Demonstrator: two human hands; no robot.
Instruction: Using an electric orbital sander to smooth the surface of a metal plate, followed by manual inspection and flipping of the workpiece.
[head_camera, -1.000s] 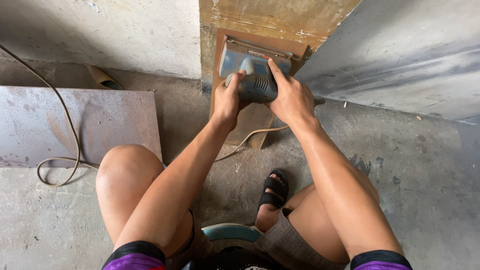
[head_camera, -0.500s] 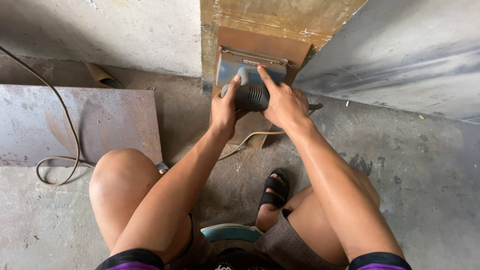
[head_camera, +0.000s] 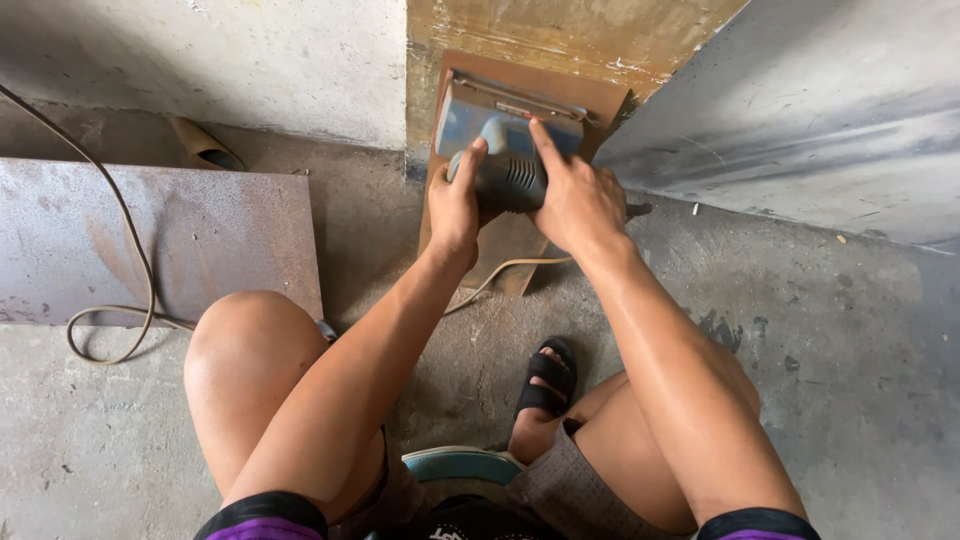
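You've got both hands on the blue-grey electric pad sander (head_camera: 505, 140), flat on the rusty brown metal plate (head_camera: 520, 240) by the wall. Left hand (head_camera: 455, 205) wrapped round the ribbed grey motor body, right hand (head_camera: 575, 200) clamped on top w/ index finger out. Looks heavy-ish, rigid, prob. buzzy; grip the body, not the tan power cord (head_camera: 500, 275).

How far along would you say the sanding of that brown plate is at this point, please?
Both hands, left hand and right hand, press the blue sander on the top end of the brown plate. The plate's lower part looks brown and dull, with no bright bare strip, so most seems left. The rusty sheet on the left lies untouched.
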